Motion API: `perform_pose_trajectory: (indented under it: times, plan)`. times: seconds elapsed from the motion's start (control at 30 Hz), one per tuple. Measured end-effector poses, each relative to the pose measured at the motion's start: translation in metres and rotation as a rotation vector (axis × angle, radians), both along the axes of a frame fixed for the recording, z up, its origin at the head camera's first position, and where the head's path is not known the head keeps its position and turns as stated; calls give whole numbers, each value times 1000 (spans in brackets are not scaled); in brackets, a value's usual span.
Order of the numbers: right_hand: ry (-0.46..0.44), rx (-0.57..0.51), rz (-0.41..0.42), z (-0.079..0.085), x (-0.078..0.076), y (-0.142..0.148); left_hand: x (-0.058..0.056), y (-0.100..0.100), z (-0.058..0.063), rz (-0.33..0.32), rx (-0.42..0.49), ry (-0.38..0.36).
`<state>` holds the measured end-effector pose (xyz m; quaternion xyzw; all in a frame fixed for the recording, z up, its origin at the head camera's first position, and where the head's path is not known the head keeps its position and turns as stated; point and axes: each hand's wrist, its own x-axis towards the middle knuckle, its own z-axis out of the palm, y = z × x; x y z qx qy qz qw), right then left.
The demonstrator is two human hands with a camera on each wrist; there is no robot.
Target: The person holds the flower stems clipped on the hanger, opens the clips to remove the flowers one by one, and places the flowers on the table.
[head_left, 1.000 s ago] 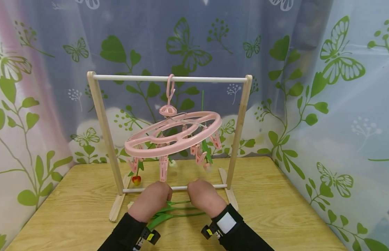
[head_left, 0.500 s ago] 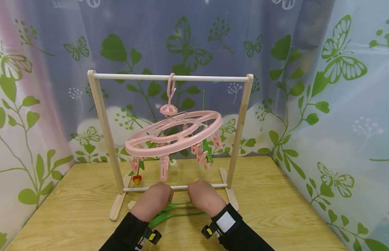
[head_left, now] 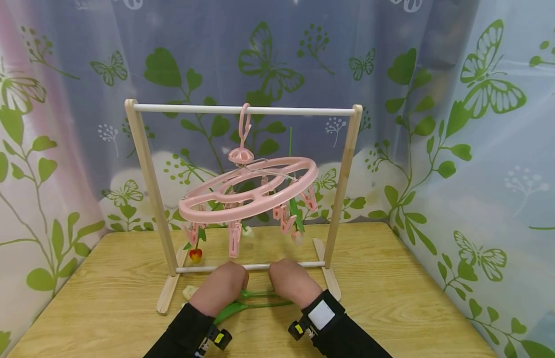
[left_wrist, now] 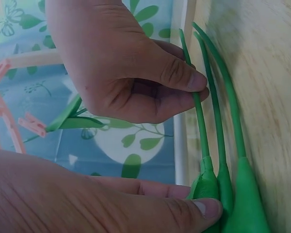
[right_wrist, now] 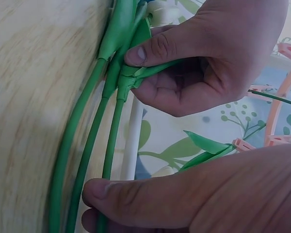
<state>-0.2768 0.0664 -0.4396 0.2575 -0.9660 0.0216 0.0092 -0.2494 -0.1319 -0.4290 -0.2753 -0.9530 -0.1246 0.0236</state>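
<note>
Between my hands an artificial tulip lies crosswise, its green stem (left_wrist: pixel 200 121) stretched from one hand to the other. My left hand (head_left: pixel 221 288) pinches it at the base of its leaves, thumb on top. Farther along, my right hand (head_left: pixel 293 283) pinches the same stem between thumb and fingers. Two more green tulips (right_wrist: pixel 68 141) lie beside it on the wooden table (head_left: pixel 385 298). A white bloom (head_left: pixel 189 292) shows left of my left hand. Above both hands hangs a round pink clip hanger (head_left: pixel 255 205), tilted lower at the left.
A wooden rack (head_left: pixel 344 174) with white rods holds the hanger by its hook. From its pink clips (head_left: pixel 234 238) hang a red-yellow tulip (head_left: pixel 195 255), a white tulip (head_left: pixel 247 231) and a pink tulip (head_left: pixel 297 236), heads down. A patterned curtain (head_left: pixel 277 59) stands behind.
My left hand has shifted slightly right, and more of the white bloom shows beside it. The uppermost stem between my hands now appears closer to the others. Both pinches stay.
</note>
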Motion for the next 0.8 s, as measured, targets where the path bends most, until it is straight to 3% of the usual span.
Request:
perform_pose_trajectory:
  times: [0.23,0.4,0.63,0.8]
  plan:
    - [4,28,18,-4,-3,0,0,0,-5,-4,32,-21]
    - [14,26,24,-6,-2,0,-1,5,-6,34,-34,-42]
    - [50,24,43,-7,-4,3,-5,7,-11,14,-92,61]
    - [50,30,37,-5,-2,1,-3,11,-12,61,-175,94]
